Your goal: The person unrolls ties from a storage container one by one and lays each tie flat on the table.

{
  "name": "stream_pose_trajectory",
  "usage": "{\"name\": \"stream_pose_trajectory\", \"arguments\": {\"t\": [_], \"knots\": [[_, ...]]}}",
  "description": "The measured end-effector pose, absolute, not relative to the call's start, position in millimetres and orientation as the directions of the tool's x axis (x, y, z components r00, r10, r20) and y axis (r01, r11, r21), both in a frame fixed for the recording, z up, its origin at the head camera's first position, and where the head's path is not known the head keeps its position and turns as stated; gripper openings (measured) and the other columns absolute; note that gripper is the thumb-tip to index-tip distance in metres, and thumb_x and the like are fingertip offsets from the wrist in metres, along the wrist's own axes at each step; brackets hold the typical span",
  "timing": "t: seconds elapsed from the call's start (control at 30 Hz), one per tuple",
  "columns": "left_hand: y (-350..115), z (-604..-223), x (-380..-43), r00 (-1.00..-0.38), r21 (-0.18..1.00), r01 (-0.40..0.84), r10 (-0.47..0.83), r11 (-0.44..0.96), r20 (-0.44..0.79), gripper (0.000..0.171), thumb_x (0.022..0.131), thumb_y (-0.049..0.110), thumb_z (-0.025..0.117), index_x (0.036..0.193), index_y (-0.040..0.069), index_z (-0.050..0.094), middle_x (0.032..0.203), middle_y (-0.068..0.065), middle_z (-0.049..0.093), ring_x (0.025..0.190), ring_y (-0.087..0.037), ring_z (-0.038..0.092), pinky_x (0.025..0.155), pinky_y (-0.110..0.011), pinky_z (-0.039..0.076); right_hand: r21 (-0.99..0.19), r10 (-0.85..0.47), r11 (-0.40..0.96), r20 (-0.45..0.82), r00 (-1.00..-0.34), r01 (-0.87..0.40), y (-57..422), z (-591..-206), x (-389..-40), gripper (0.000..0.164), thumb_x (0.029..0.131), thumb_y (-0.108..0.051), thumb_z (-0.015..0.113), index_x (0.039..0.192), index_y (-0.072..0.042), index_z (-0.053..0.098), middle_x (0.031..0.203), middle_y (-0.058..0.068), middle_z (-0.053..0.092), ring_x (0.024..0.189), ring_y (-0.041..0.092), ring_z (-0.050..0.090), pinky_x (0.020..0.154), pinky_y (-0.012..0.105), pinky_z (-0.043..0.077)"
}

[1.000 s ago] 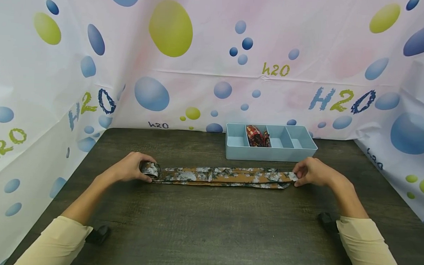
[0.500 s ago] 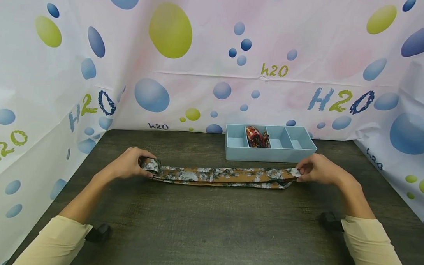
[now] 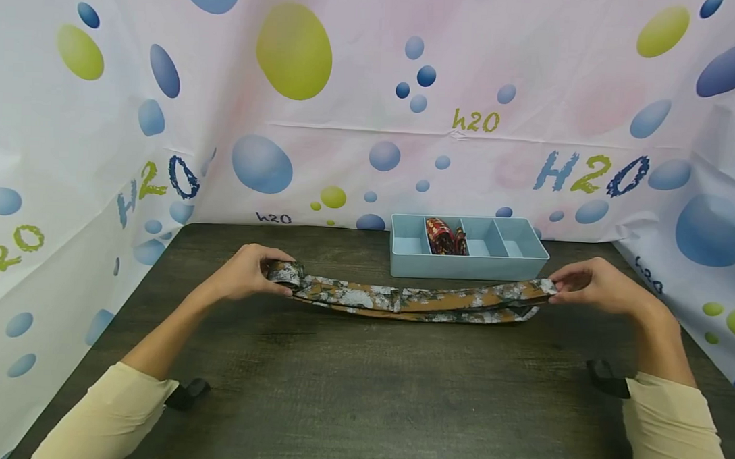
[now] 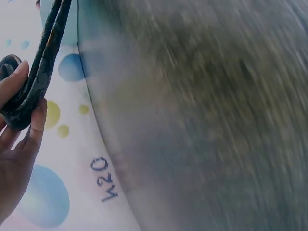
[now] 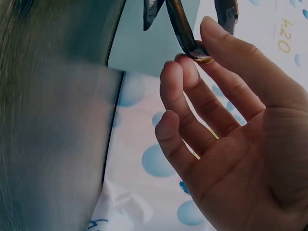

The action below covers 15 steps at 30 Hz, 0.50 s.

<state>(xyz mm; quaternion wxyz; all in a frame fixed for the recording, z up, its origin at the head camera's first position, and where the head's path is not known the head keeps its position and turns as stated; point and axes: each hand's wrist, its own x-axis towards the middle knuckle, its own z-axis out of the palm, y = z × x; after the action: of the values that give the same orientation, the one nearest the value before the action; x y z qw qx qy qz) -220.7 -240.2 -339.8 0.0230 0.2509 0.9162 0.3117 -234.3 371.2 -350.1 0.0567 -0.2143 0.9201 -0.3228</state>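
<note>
A floral necktie (image 3: 438,299), brown with white and dark green flowers, stretches in folded layers between my hands, sagging a little above the table. Its left end is a small roll (image 3: 288,274), which my left hand (image 3: 244,272) grips between thumb and fingers. In the left wrist view the layers of the necktie (image 4: 45,62) run up from that roll. My right hand (image 3: 602,285) pinches the opposite end. The right wrist view shows the tip of the necktie (image 5: 185,33) between thumb and fingertips, with other layers hanging loose beside it.
Behind the necktie, a light blue divided box (image 3: 469,267) stands at the back of the dark wooden table (image 3: 362,391). A rolled red patterned cloth (image 3: 441,237) sits in its second compartment from the left. A white sheet with coloured spots (image 3: 349,67) hangs behind and at both sides.
Both hands have risen and shifted right, lifting the necktie, which lay flat on the table a second ago. The right hand has moved farthest. Box and red cloth have stayed put.
</note>
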Motion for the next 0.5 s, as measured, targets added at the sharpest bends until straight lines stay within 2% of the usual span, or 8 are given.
{"name": "stream_pose_trajectory", "arguments": {"t": [0.27,0.37,0.5], "knots": [[-221.4,-348.3,-221.2,-0.873,0.599,0.443,0.472,0.667,0.121,0.057,0.079,0.013,0.091,0.127,-0.008,0.069,0.101,-0.013,0.07,0.065,-0.016,0.045,0.064,-0.033,0.041,-0.581,-0.409,0.736,0.027,-0.912,-0.348,392.2,-355.8,-235.0,0.023,0.087,0.008,0.076,0.108,0.016,0.07,0.087,-0.008,0.068,0.075,-0.001,0.064,0.063,0.025,0.054],[-216.8,-352.0,-221.6,-0.868,0.602,0.452,0.48,0.658,0.128,0.057,0.079,0.013,0.091,0.126,-0.008,0.069,0.098,-0.011,0.069,0.064,-0.015,0.045,0.063,-0.032,0.041,-0.602,-0.421,0.721,0.014,-0.907,-0.344,397.0,-358.9,-235.3,0.022,0.088,0.009,0.074,0.108,0.018,0.069,0.086,-0.01,0.069,0.076,-0.002,0.065,0.064,0.024,0.054],[-213.3,-356.7,-222.5,-0.868,0.598,0.45,0.484,0.664,0.116,0.057,0.079,0.013,0.091,0.126,-0.009,0.069,0.096,-0.01,0.068,0.065,-0.015,0.046,0.063,-0.032,0.042,-0.633,-0.442,0.707,-0.047,-0.896,-0.316,396.6,-359.4,-237.5,0.023,0.089,0.009,0.072,0.109,0.02,0.067,0.087,-0.002,0.071,0.077,-0.001,0.067,0.066,0.024,0.056]]}}
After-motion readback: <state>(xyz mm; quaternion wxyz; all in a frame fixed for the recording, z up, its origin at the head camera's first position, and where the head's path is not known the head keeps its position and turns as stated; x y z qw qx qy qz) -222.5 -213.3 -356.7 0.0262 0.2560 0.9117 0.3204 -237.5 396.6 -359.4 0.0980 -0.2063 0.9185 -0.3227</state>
